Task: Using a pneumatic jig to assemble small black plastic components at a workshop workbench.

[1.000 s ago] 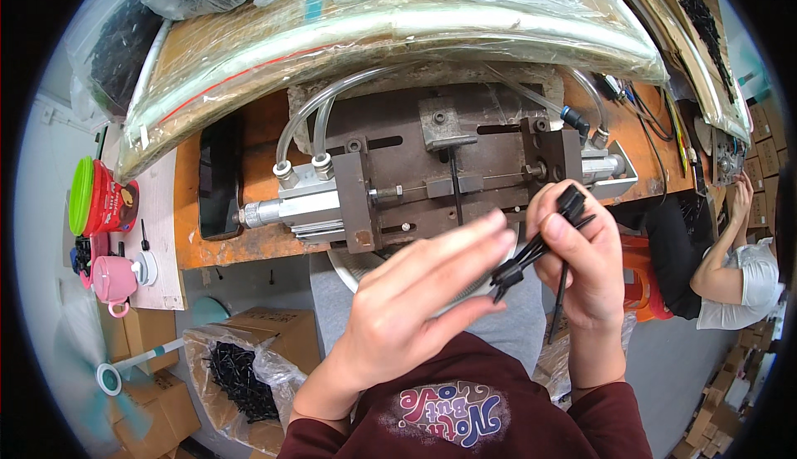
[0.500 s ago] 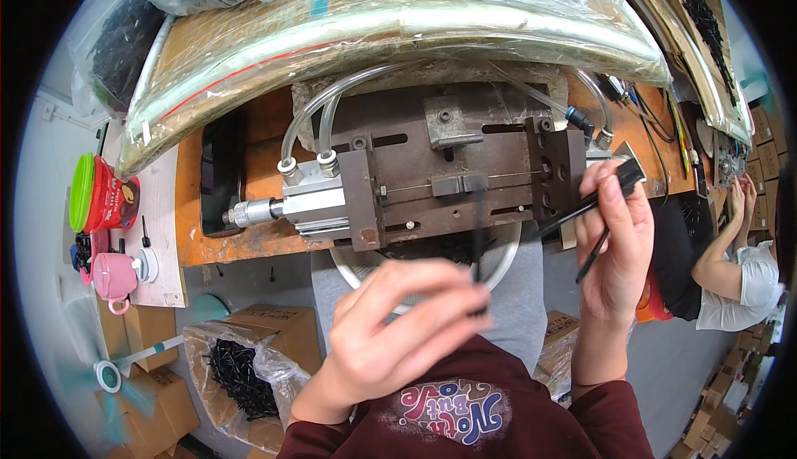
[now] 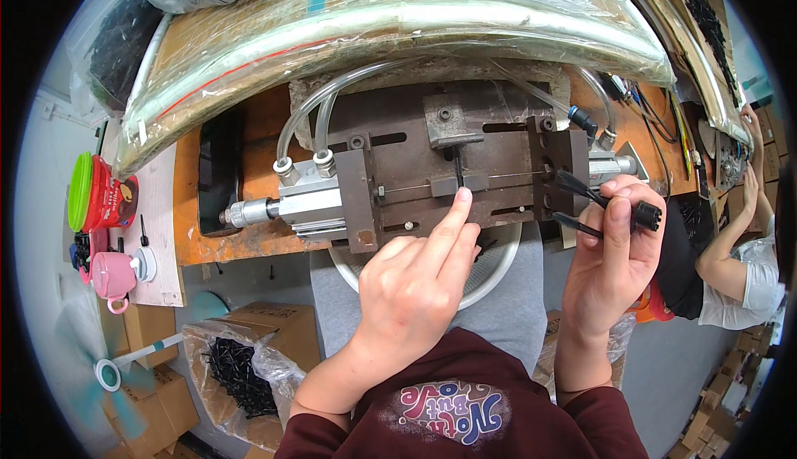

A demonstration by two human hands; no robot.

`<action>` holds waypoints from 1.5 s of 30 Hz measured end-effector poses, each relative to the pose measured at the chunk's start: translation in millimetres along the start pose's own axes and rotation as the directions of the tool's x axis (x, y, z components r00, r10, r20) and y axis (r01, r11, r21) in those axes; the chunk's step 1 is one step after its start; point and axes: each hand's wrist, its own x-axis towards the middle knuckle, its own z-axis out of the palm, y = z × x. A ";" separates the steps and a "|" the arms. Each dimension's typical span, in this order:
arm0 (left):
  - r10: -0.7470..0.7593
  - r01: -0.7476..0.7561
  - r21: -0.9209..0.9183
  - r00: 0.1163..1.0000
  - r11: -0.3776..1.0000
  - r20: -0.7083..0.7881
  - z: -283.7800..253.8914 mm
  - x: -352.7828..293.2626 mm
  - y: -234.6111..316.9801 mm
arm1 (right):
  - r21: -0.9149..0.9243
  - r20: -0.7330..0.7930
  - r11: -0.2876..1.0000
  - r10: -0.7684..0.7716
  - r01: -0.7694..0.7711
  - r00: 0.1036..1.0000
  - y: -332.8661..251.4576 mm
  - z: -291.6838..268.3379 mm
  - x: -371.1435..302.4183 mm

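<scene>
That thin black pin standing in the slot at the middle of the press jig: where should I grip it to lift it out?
Grip the thin black pin on its exposed shank just above the grey block it stands in, pinching from the near side with two fingertips. It stands roughly upright, and the metal bracket crowds its top, so the near side looks freest. The left hand already has its index fingertip there.

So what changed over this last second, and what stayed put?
The hands came apart. The left hand moved up from the lap to the press and now has a fingertip at the small black part standing in its centre slot. The right hand swung out to the right and keeps hold of the black cable pieces. The press, the hoses and the white bowl stayed put.
</scene>
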 end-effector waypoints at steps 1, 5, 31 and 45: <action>-0.005 0.005 0.002 1.000 1.000 0.003 0.0 0.0 0.4 | -0.006 0.000 1.000 -0.015 0.015 1.000 0.3 0.5 -0.4; -0.024 0.016 -0.088 0.996 0.996 -0.085 1.2 0.1 4.9 | 0.006 0.002 1.000 -0.015 0.015 1.000 3.2 6.3 -3.7; 0.090 -0.130 -0.161 0.968 0.978 -0.232 -17.5 -17.8 7.3 | 0.248 0.315 0.703 0.592 -0.667 0.741 -5.5 16.9 -40.6; 0.091 -0.092 0.022 0.994 0.995 0.053 -1.8 -4.7 0.0 | -0.027 0.155 0.991 0.134 -0.132 0.979 -2.7 -7.3 -36.2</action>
